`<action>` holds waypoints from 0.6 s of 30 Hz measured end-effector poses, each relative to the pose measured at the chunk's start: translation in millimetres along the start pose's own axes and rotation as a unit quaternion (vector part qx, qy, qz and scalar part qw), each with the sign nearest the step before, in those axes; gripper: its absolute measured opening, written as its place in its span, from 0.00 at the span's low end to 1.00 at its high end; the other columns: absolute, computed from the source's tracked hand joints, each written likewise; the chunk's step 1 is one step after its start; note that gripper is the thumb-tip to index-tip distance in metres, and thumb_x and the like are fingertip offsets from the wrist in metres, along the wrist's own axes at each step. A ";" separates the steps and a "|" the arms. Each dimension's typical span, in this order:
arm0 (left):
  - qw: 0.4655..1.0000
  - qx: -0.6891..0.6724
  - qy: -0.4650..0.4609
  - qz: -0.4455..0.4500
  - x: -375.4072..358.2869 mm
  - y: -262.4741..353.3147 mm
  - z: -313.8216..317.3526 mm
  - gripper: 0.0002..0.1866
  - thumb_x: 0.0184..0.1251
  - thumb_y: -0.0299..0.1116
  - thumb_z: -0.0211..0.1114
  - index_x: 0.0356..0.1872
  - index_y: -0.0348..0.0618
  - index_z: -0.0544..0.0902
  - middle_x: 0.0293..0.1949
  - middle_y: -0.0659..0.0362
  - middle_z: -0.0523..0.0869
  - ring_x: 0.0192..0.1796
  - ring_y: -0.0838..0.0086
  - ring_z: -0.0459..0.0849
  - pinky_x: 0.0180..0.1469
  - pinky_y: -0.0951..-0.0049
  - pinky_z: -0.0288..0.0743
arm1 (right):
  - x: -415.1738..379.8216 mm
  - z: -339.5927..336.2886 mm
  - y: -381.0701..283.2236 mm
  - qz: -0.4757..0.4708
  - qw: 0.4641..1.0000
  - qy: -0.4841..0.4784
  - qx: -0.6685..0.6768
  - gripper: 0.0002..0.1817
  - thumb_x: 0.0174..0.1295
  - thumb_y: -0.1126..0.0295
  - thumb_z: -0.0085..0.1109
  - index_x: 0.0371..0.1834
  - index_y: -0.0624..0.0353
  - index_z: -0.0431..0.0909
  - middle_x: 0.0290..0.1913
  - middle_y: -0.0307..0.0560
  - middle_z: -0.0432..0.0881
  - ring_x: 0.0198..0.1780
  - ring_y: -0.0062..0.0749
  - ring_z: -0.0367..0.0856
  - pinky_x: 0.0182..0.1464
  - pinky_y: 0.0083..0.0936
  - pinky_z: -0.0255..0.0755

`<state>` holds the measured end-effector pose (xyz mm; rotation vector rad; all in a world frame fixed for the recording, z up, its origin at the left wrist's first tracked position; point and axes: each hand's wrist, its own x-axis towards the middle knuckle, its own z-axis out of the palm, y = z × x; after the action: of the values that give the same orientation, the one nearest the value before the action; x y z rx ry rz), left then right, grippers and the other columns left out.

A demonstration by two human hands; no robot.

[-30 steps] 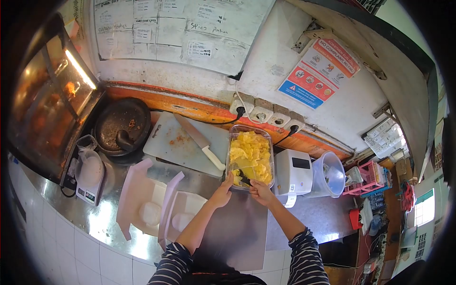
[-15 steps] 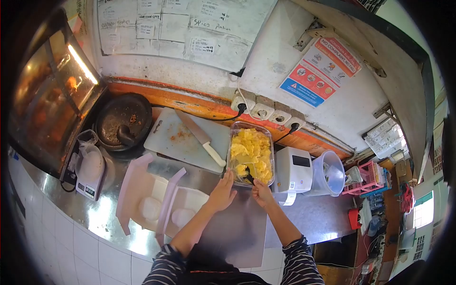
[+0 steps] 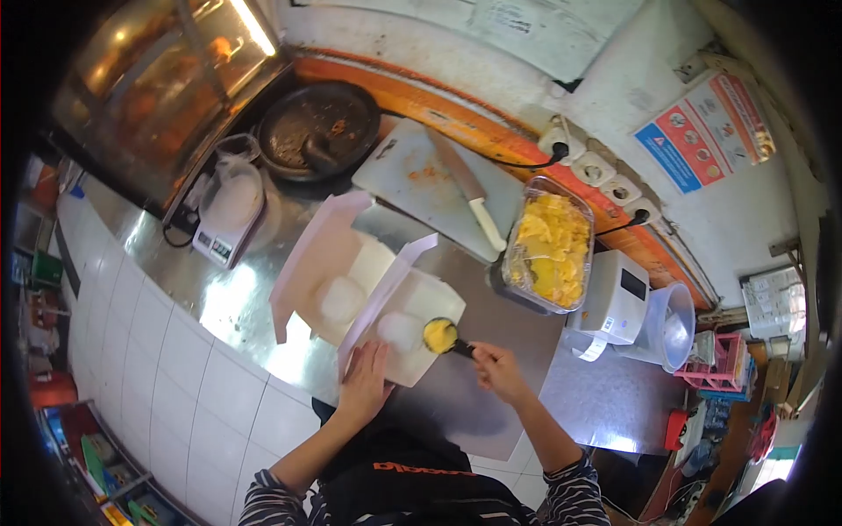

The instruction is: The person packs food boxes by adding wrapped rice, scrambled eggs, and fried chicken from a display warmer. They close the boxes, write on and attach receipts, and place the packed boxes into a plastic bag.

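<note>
In my right hand (image 3: 498, 373), the fingers wrap round the handle of a black spoon (image 3: 460, 348). Its bowl carries yellow scrambled egg (image 3: 439, 335) over the right edge of a white paper food box (image 3: 436, 302). My left hand (image 3: 365, 382) rests against the near side of this box, its fingers stretched out. Inside sits a round white mound, seemingly rice (image 3: 400, 331). To its left stands a second open paper box (image 3: 367, 254) with a similar white mound (image 3: 341, 300). Further back, a clear plastic container (image 3: 545, 303) holds more yellow egg (image 3: 553, 241).
A knife (image 3: 462, 175) lies on a cutting board (image 3: 399, 180) at the back. Left of it are a stone mortar (image 3: 289, 123) and a digital scale (image 3: 219, 241). A white device (image 3: 614, 298) and a translucent bucket (image 3: 671, 329) stand right. Sockets (image 3: 596, 168) line the wall.
My right hand has brought the spoon with egg from the clear container to the right-hand box. My left hand has moved from beside the container to the box's near side. The view has shifted left.
</note>
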<state>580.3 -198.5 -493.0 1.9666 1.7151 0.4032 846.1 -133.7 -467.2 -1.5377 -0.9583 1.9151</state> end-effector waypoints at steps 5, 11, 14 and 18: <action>0.999 0.018 0.042 0.017 7.9 -2.7 1.4 0.45 0.43 0.29 0.73 0.65 0.37 0.59 0.64 0.47 0.64 0.67 0.51 0.63 0.69 0.56 0.55 | -0.9 31.2 47.3 -0.396 0.802 -0.008 -0.447 0.18 0.62 0.69 0.56 0.57 0.49 0.75 0.24 0.39 0.68 0.21 0.30 0.73 0.23 0.25 0.70; 0.997 0.028 0.061 0.029 11.0 -7.3 0.8 0.47 0.41 0.31 0.73 0.66 0.36 0.58 0.63 0.49 0.67 0.66 0.56 0.65 0.68 0.61 0.57 | -17.4 47.8 56.8 -0.350 0.777 0.028 -0.523 0.20 0.58 0.73 0.57 0.55 0.46 0.77 0.28 0.44 0.69 0.24 0.40 0.74 0.28 0.34 0.72; 0.997 0.020 0.061 0.035 11.3 -7.7 -1.4 0.48 0.41 0.31 0.73 0.67 0.37 0.57 0.64 0.49 0.66 0.67 0.56 0.65 0.68 0.61 0.57 | -10.8 46.5 66.4 -0.353 0.814 0.027 -0.462 0.19 0.60 0.71 0.57 0.57 0.47 0.76 0.26 0.45 0.67 0.22 0.34 0.72 0.25 0.30 0.70; 0.999 -0.012 0.026 0.022 16.0 -3.9 -12.0 0.51 0.40 0.29 0.74 0.68 0.35 0.53 0.66 0.47 0.63 0.68 0.55 0.62 0.68 0.60 0.56 | -16.4 29.2 38.0 -0.085 0.994 0.052 -0.037 0.10 0.67 0.67 0.52 0.49 0.51 0.76 0.20 0.37 0.63 0.19 0.21 0.64 0.20 0.20 0.61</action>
<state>573.4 -180.4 -486.7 1.9949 1.6938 0.4929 823.4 -176.1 -483.2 -1.5292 -1.0877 1.6830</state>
